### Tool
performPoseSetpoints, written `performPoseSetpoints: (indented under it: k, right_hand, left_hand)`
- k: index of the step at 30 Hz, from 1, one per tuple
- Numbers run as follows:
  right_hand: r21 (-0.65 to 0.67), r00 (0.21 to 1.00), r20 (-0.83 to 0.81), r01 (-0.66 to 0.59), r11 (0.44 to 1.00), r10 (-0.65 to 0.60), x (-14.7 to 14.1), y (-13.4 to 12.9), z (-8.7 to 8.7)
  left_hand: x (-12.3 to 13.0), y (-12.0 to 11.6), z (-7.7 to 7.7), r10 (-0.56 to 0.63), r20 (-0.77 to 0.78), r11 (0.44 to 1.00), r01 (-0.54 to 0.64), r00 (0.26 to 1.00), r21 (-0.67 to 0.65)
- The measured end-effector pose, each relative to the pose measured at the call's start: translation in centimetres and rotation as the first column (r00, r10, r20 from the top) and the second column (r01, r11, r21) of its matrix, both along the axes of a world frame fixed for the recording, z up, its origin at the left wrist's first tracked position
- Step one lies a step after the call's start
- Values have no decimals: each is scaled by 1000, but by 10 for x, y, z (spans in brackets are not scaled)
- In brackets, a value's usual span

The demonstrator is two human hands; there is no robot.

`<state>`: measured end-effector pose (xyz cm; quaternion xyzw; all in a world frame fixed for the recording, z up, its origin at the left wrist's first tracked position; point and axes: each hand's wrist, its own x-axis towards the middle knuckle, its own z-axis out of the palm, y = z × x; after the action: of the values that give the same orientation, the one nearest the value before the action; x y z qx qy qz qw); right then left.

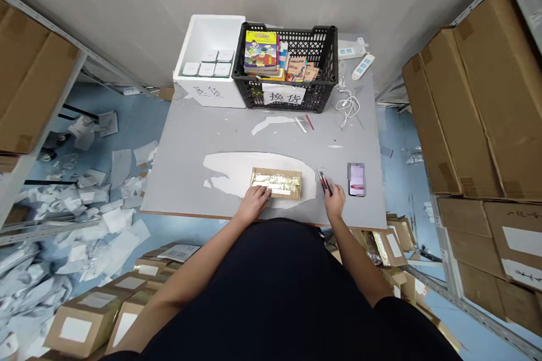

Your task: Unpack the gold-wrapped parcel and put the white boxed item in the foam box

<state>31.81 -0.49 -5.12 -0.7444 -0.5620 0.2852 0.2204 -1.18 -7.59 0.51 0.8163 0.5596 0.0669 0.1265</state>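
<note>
Your left hand [255,201] lies with its fingers loosely spread on the near-left edge of the taped parcel [277,183], which sits flat on the worktop [182,180] at six o'clock. Your right hand [335,201], fingers curled, grips the red-and-black cutter [325,183], at about five. The parcel looks light and fairly stiff, its glossy tape probably slippery; its bare cardboard ends should give the surest hold.

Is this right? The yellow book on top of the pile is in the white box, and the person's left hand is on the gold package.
Not quite: the yellow book isn't in the white box. The head view shows it in the black crate. The left hand is on the gold package, as you said.
</note>
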Motion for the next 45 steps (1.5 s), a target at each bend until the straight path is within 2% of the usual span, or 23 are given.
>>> performPoseSetpoints:
  k: [2, 3, 5, 6, 8, 9, 11, 13, 16, 21, 23, 26, 27, 30, 33, 39, 41, 43, 45]
  right_hand:
    - [65, 965, 49, -262, 963, 259, -20, 8, 20]
    - [79, 913, 67, -406, 911, 401, -33, 13, 31]
    - [49, 729, 133, -681, 730, 671, -64, 26, 52]
    - [20, 625, 180, -775, 632, 760, -79, 32, 61]
    - [-70, 460, 273, -867, 494, 845, -107, 44, 74]
    - [-131, 396, 308, -883, 451, 865, -117, 48, 79]
    - [-247, 305, 351, -882, 402, 885, -132, 54, 82]
    - [-317, 244, 381, -871, 374, 892, -140, 56, 81]
    - [-345, 192, 437, -866, 361, 879, -143, 52, 76]
    - [-374, 188, 445, -849, 372, 876, -146, 53, 70]
    - [-372, 193, 393, -861, 347, 899, -144, 62, 69]
    - [-338, 219, 229, -896, 288, 949, -140, 85, 68]
    - [-322, 239, 171, -903, 284, 956, -139, 93, 68]
    - [-271, 322, 47, -907, 322, 946, -139, 113, 67]
    - [-239, 369, -34, -906, 350, 929, -142, 123, 65]
    - [-308, 423, -115, -875, 373, 899, -148, 129, 73]
    - [-357, 375, -50, -872, 334, 926, -152, 127, 81]
    - [-408, 243, 102, -874, 263, 965, -161, 119, 89]
    - [-439, 116, 254, -871, 221, 960, -174, 105, 96]
  left_hand:
    - [3, 1, 4, 3, -9, 1000, -3, 1000, -11]
    - [5, 2, 6, 5, -16, 1000, -5, 1000, -17]
    - [8, 3, 9, 12, -30, 999, -13, 999, -29]
    - [9, 4, 9, 17, -35, 999, -18, 999, -36]
    - [12, 5, 9, 25, -48, 999, -27, 999, -47]
    - [13, 5, 9, 27, -58, 998, -30, 998, -51]
    - [15, 6, 7, 32, -80, 998, -37, 996, -59]
    - [17, 8, 4, 39, -93, 997, -46, 995, -67]
    - [19, 11, -3, 58, -76, 994, -65, 995, -92]
    - [19, 14, -14, 84, -45, 991, -88, 995, -98]
    - [17, 13, -17, 80, -42, 994, -83, 996, -75]
    - [15, 14, -18, 87, -9, 996, -87, 996, -32]
    - [14, 16, -18, 92, 12, 996, -91, 996, -24]
    - [12, 25, -14, 103, 72, 994, -101, 992, -34]
    - [12, 32, -13, 98, 96, 993, -92, 991, -68]
    - [15, 25, -23, 93, 97, 995, -88, 991, -53]
    - [15, 23, -25, 99, 102, 994, -94, 990, -54]
    - [15, 22, -26, 99, 120, 994, -92, 988, -65]
    - [15, 23, -26, 100, 139, 993, -89, 985, -80]
